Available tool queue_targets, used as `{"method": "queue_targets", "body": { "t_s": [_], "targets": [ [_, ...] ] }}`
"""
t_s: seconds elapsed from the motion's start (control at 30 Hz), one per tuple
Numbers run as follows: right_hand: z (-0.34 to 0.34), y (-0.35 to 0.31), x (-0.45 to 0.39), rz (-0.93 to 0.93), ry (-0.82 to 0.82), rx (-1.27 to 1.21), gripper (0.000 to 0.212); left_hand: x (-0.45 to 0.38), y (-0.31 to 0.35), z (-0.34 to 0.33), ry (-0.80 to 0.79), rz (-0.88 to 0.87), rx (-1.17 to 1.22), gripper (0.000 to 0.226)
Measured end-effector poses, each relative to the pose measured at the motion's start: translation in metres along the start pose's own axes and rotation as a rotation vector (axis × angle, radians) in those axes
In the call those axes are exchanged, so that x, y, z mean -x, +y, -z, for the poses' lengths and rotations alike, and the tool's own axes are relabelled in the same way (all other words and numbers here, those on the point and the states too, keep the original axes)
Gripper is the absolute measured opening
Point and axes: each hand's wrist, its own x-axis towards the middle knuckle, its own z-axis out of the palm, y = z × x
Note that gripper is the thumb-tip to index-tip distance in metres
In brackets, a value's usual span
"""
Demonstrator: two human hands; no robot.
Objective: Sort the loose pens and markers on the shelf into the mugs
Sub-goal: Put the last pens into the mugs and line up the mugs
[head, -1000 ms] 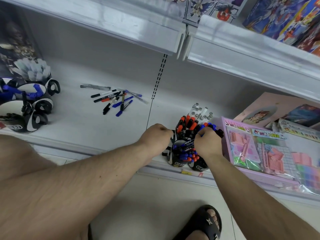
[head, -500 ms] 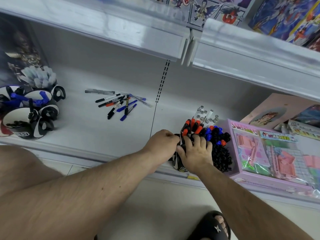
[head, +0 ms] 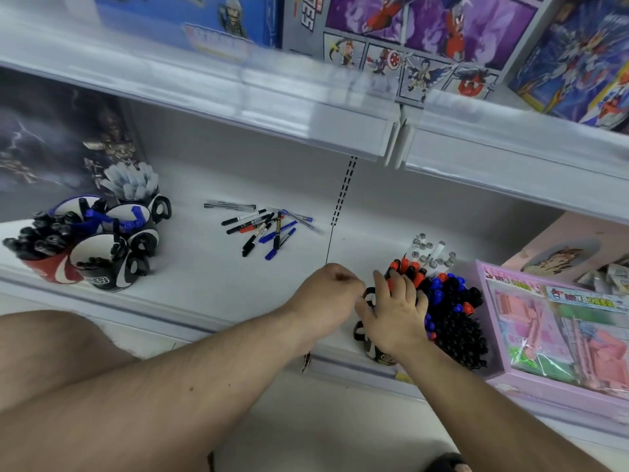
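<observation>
A cluster of mugs (head: 112, 267) filled with upright pens is seen at the shelf's left. Loose pens and markers (head: 262, 229) are scattered mid-shelf, lying flat, mostly angled diagonally. The left hand (head: 326, 298) is curled; whether anything is held cannot be told. The right hand (head: 394, 311) is spread over a front mug (head: 369, 345) of upright markers.

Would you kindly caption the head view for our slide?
Both hands, left hand and right hand, at the marker-filled mugs; loose pens await sorting.

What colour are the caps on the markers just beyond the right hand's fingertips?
Red-orange caps, clearest in the head view.
</observation>
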Motion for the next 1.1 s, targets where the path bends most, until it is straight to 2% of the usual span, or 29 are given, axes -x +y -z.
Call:
{"method": "queue_targets", "body": {
  "t_s": [0.1,0.2,0.27,0.33,0.43,0.53,0.73,0.9,1.1],
  "targets": [
    [0.023,-0.042,-0.004,0.095,0.022,-0.205,0.071,0.009,0.008,0.011,-0.02,-0.033,-0.029,0.015],
    [0.034,-0.074,-0.011,0.158,0.045,-0.332,0.069,0.006,0.015,0.031,0.032,0.017,0.016,0.011],
    [0.036,-0.09,-0.016,0.175,0.062,-0.403,0.058,-0.001,0.02,0.049,0.067,0.042,0.014,0.009],
    [0.036,-0.103,-0.022,0.177,0.071,-0.441,0.049,-0.012,0.027,0.072,0.103,0.034,-0.053,0.009],
    [0.034,-0.114,-0.034,0.187,0.049,-0.444,0.052,-0.028,0.027,0.106,0.177,0.016,-0.132,0.012],
    [0.028,-0.116,-0.051,0.177,0.007,-0.404,0.054,-0.042,0.013,0.139,0.235,0.012,-0.264,0.013],
    [0.008,-0.12,-0.105,0.063,-0.17,-0.212,0.057,-0.066,-0.021,0.189,0.203,0.005,-0.382,0.018],
    [-0.012,-0.126,-0.155,0.071,-0.305,-0.03,0.062,-0.093,-0.062,0.213,0.23,-0.012,-0.392,0.029],
    [-0.033,-0.15,-0.211,0.122,-0.343,0.183,0.072,-0.122,-0.118,0.219,0.223,-0.028,-0.364,0.032]
  ]
}}
